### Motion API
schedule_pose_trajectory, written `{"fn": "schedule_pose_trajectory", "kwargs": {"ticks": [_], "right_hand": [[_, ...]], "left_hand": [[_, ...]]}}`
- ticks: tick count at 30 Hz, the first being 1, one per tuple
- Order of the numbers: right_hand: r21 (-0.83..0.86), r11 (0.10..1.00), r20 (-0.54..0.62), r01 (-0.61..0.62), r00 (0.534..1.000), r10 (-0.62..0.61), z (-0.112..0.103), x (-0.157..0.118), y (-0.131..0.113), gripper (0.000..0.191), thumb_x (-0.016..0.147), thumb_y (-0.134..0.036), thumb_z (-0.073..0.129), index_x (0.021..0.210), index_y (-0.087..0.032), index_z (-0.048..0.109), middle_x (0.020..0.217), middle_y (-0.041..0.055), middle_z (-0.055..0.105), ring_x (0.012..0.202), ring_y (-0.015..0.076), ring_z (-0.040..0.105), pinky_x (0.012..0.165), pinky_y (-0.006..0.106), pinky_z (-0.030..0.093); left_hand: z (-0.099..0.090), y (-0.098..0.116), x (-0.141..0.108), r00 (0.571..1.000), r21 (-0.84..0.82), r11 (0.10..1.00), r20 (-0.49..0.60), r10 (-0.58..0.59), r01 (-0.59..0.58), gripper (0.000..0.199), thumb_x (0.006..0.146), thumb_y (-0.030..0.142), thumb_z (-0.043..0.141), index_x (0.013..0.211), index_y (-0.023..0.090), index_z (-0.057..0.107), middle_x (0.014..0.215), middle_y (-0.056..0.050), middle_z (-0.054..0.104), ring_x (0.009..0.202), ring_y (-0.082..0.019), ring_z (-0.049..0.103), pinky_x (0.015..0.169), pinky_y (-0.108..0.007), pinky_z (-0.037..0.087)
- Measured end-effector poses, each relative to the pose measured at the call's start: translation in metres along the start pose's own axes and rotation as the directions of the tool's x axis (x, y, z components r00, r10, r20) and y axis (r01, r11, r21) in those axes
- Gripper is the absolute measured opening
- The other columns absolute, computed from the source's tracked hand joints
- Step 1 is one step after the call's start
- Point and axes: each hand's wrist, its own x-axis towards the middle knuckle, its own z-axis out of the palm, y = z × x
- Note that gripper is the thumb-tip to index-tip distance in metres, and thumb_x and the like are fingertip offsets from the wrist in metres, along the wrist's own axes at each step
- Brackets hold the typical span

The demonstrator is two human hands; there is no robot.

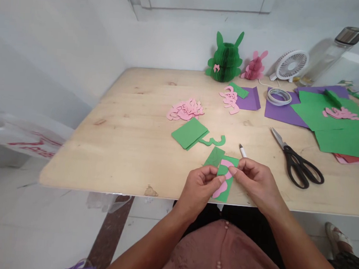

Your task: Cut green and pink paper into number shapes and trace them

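Near the table's front edge, my left hand [199, 190] pinches a green paper rectangle [228, 193], its thumb pressing a wavy pink paper cutout [220, 190] flat against it. On the other side, my right hand [258, 183] grips the same green rectangle, thumb on the cutout's upper curve. Just behind lies another green piece [214, 155] with faint lines on it. A curved green cutout [212, 141] and a small stack of green paper [188, 133] are farther back. A pen [242, 150] lies by my right fingers, partly hidden.
Black-handled scissors [300, 164] lie at right. Pink cutouts [186, 109] are piled mid-table. Green sheets [349, 141], purple paper [282, 111] and a tape roll [278, 97] spread at right. Behind stand green [227, 61] and pink [254, 68] paper figures, a fan [291, 65] and a bottle [325, 61].
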Motion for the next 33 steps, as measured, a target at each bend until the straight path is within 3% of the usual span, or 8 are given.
{"fn": "schedule_pose_trajectory", "kwargs": {"ticks": [25, 30, 33], "right_hand": [[0.058, 0.998, -0.045, 0.01, 0.999, -0.008, 0.0, 0.0, 0.004, 0.03, 0.075, -0.035, 0.071, 0.063, -0.019, 0.049, 0.059, -0.0058, 0.039, 0.057, 0.0099, 0.034, 0.053, 0.024, 0.028], [0.038, 0.999, -0.046, 0.029, 0.999, -0.028, -0.001, -0.001, 0.006, 0.027, 0.078, -0.035, 0.069, 0.065, -0.019, 0.051, 0.06, -0.0053, 0.041, 0.057, 0.0099, 0.037, 0.053, 0.024, 0.03], [0.011, 0.996, -0.042, 0.086, 0.995, -0.086, -0.002, -0.003, 0.008, 0.024, 0.082, -0.034, 0.066, 0.068, -0.019, 0.055, 0.061, -0.0039, 0.048, 0.057, 0.0106, 0.043, 0.054, 0.024, 0.035]], "left_hand": [[-0.003, 0.007, -0.001, 0.998, 0.019, 0.999, 0.052, 0.031, -0.032, 0.027, 0.066, 0.035, 0.078, 0.067, 0.013, 0.061, 0.057, 0.004, 0.053, 0.052, -0.006, 0.043, 0.052, -0.019, 0.033], [-0.006, 0.005, 0.001, 0.998, 0.077, 0.996, 0.052, 0.035, -0.039, 0.028, 0.067, 0.037, 0.077, 0.065, 0.014, 0.06, 0.055, 0.004, 0.05, 0.052, -0.007, 0.042, 0.051, -0.019, 0.034], [-0.008, 0.002, 0.001, 0.993, 0.145, 0.984, 0.075, 0.095, -0.105, 0.024, 0.074, 0.035, 0.072, 0.068, 0.014, 0.061, 0.058, 0.003, 0.055, 0.054, -0.008, 0.047, 0.054, -0.02, 0.039]]}}
